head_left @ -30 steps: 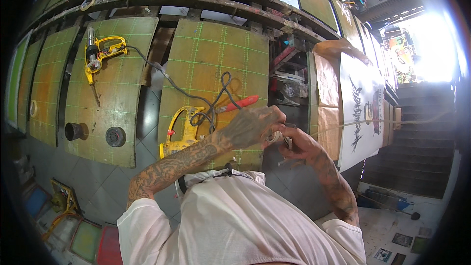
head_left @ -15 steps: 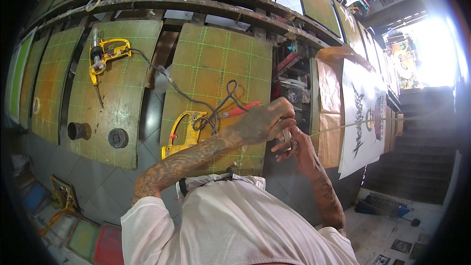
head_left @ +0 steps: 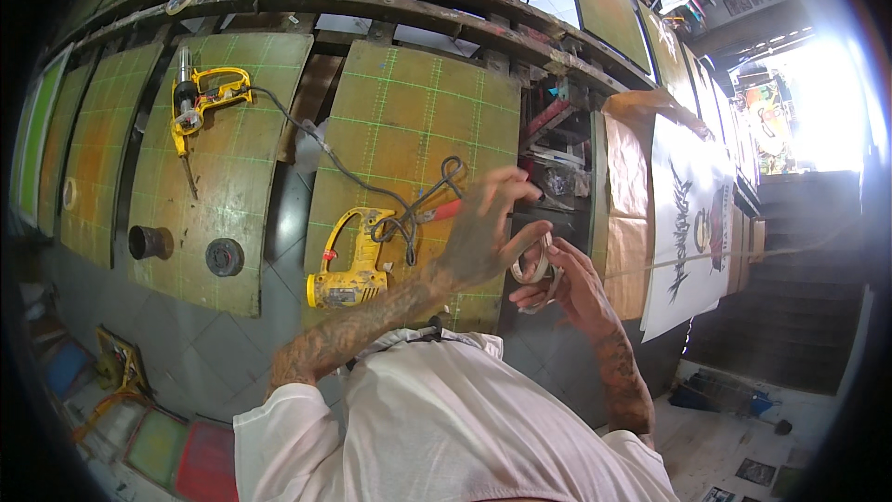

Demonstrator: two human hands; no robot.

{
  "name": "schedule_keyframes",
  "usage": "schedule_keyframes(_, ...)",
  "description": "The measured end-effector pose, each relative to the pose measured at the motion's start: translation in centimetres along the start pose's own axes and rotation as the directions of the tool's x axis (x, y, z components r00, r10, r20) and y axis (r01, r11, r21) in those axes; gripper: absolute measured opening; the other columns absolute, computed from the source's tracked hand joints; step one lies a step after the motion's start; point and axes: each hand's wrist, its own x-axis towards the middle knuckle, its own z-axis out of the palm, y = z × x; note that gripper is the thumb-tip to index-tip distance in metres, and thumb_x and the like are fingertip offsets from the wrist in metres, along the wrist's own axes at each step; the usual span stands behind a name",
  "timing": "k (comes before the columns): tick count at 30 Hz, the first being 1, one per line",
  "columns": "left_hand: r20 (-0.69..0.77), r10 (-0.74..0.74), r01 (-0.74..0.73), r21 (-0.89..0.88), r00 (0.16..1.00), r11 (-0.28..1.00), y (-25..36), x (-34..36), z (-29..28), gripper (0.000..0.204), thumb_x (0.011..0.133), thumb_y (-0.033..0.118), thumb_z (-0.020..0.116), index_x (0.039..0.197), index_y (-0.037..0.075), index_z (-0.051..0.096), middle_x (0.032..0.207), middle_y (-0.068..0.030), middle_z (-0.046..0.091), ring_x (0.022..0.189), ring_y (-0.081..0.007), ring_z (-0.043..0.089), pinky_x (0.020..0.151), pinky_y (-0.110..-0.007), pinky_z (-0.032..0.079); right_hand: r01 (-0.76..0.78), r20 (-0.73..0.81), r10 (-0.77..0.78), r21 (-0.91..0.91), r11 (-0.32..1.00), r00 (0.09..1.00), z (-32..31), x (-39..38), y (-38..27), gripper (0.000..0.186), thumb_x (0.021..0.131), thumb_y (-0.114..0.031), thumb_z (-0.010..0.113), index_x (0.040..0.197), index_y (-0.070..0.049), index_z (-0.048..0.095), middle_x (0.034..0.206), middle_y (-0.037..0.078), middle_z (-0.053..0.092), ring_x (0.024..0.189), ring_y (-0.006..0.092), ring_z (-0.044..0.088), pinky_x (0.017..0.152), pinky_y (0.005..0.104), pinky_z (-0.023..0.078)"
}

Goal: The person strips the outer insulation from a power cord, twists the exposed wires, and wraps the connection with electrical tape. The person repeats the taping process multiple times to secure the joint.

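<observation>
My right hand (head_left: pixel 581 288) holds a roll of pale tape (head_left: pixel 531 265), its fingers curled round the ring. My left hand (head_left: pixel 478 232) is over the right edge of the green-brown board (head_left: pixel 372 139), fingers apart, its thumb close to the roll's upper edge. Just past those fingertips shows a small dark thing with a pale pointed end (head_left: pixel 555 203); whether my left hand touches it, I cannot tell. Beside my left forearm lies a yellow heat gun (head_left: pixel 346 260) with a coiled dark cord (head_left: pixel 400 223). A red handle (head_left: pixel 439 212) is partly behind my left hand.
Another yellow hot-air tool (head_left: pixel 190 102) lies on the board to the left, near a dark cup (head_left: pixel 149 243) and a black round piece (head_left: pixel 224 257). Brown paper (head_left: pixel 627 214) and a printed white sheet (head_left: pixel 683 242) are at right. A pale strand (head_left: pixel 641 268) crosses them.
My left hand has lifted and opened its fingers, moving slightly left off my right hand. The tape roll now shows more fully.
</observation>
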Motion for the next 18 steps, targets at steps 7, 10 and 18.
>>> schedule_keyframes(7, 0.097, -0.122, 0.113, 0.100, 0.988, 0.989, 2.6, -5.7, -0.9, 0.040, 0.094, 0.039, 0.075, 0.114, 0.009, 0.059, 0.109, -0.0104, 0.062, 0.096, -0.0314, 0.059, 0.086, -0.044, 0.041, 0.020, -0.097, -0.023, -0.032, 0.999, 0.995, 1.0, 1.4, 0.6, 0.033, 0.111, -0.030, 0.050, 0.126, -0.001, 0.054, 0.105, 0.010, 0.066, 0.084, 0.0200, 0.076, 0.076, 0.0379, 0.068)
schedule_keyframes(10, 0.226, -0.365, 0.375, 0.000, 0.903, 0.927, 2.7, -6.5, -1.0, 0.039, 0.094, 0.037, 0.074, 0.116, 0.009, 0.057, 0.099, -0.0082, 0.064, 0.091, -0.0300, 0.062, 0.086, -0.044, 0.042, 0.019, -0.069, -0.022, -0.042, 0.999, 0.997, 1.2, 1.8, 0.6, 0.032, 0.110, -0.031, 0.052, 0.124, -0.002, 0.055, 0.106, 0.010, 0.067, 0.083, 0.0171, 0.075, 0.077, 0.0373, 0.068)
schedule_keyframes(18, 0.258, -0.306, 0.304, 0.051, 0.916, 0.951, 2.3, -6.1, -1.8, 0.025, 0.097, 0.028, 0.072, 0.108, 0.007, 0.067, 0.079, -0.0123, 0.067, 0.073, -0.0323, 0.066, 0.070, -0.045, 0.048, -0.131, -0.177, 0.083, -0.277, 0.952, 0.981, 0.3, 1.9, -0.2, 0.020, 0.107, -0.020, 0.056, 0.100, -0.002, 0.060, 0.090, 0.008, 0.067, 0.068, 0.0162, 0.069, 0.067, 0.0340, 0.063)
